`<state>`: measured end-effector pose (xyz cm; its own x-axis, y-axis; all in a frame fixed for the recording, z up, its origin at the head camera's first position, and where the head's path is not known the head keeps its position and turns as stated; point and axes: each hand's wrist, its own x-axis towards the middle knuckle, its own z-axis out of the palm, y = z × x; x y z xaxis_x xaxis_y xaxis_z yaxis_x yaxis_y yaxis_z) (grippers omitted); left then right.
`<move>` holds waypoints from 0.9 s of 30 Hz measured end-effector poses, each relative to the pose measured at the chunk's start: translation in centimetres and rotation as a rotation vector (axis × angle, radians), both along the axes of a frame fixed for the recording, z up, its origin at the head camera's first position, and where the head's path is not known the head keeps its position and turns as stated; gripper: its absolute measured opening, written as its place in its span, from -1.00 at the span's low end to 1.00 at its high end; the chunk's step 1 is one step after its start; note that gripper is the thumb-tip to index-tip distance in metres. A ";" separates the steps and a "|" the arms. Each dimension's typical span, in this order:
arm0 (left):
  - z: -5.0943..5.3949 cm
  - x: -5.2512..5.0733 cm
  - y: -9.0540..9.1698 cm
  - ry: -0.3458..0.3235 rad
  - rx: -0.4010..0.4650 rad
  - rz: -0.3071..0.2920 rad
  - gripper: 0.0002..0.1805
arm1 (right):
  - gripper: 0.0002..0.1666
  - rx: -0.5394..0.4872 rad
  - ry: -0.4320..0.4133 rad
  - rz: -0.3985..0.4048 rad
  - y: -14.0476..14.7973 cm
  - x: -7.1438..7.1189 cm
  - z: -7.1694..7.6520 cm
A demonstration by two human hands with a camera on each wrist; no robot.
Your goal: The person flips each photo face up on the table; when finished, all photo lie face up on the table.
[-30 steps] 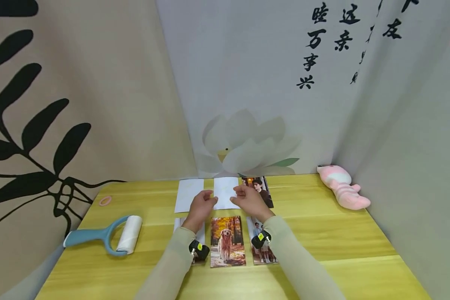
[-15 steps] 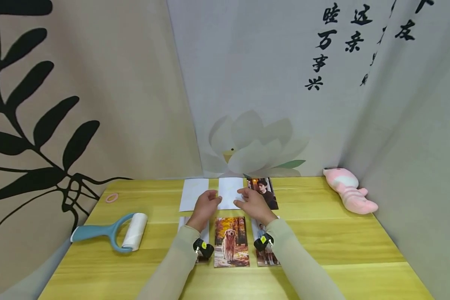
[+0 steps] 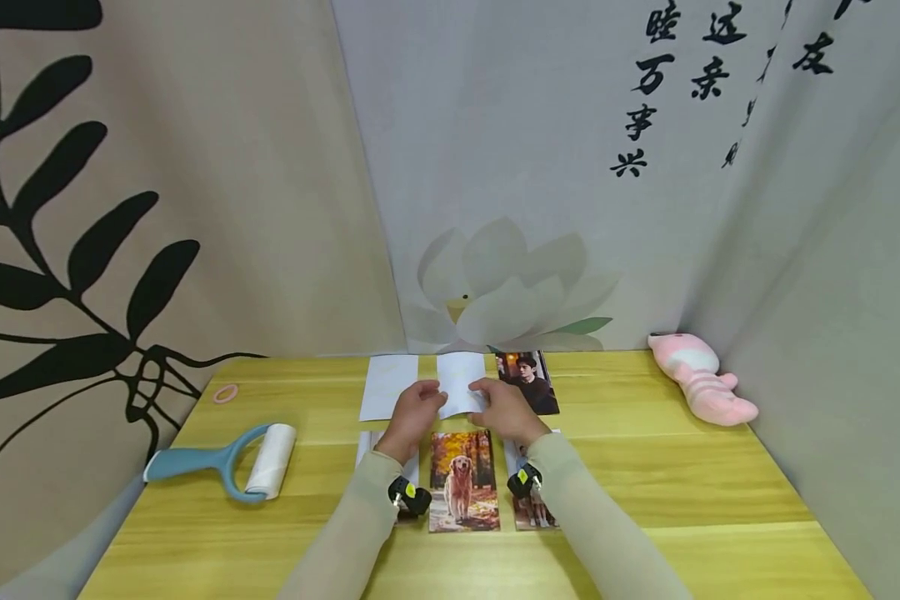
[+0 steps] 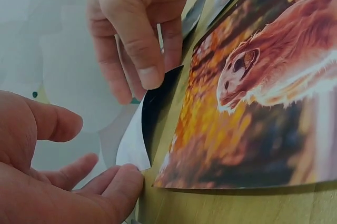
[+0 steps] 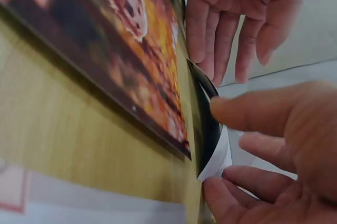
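In the head view, a row of prints with blank white backs and a photo lies near the wall. My right hand (image 3: 506,408) pinches the near edge of the middle white-backed photo (image 3: 459,379); that edge bows up off the table, baring a dark underside (image 5: 206,124). My left hand (image 3: 414,417) is at its left edge, fingers loosely extended; a digit (image 4: 129,182) touches the photo's corner. Left of it lies another white-backed photo (image 3: 388,387); on the right is a portrait photo (image 3: 527,385). A dog photo (image 3: 462,483) lies face up in front.
A group photo (image 3: 532,510) and another photo (image 3: 367,446) lie partly under the arms. A blue-handled lint roller (image 3: 225,462) and a pink ring (image 3: 226,394) lie on the left. A pink plush toy (image 3: 703,379) lies by the right wall. The wooden table (image 3: 690,517) meets a curtain behind.
The middle white-backed photo's near edge has risen and curled. My right hand has closed on it, while my left hand has barely shifted. The head view has swung slightly left.
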<state>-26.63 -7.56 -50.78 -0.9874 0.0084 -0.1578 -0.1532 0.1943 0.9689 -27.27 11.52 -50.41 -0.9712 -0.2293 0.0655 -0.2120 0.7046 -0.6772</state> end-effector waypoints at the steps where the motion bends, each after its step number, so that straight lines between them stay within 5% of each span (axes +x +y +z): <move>1: 0.0 0.0 0.0 0.001 0.002 0.002 -0.49 | -0.43 0.015 0.015 0.002 -0.1 0.0 0.1; 17: 0.2 -0.2 0.1 0.040 0.005 0.052 -0.56 | -0.48 0.084 0.067 0.006 -0.1 -0.5 0.2; 27: 0.3 -0.3 0.7 -0.044 0.130 0.127 -0.37 | -0.48 0.026 0.046 0.021 -0.1 -0.3 0.4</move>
<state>-26.95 -6.81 -50.46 -0.9740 -0.0930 -0.2063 -0.2111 0.0448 0.9764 -27.52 11.47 -49.97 -0.9624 -0.2514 0.1034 -0.2569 0.7172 -0.6478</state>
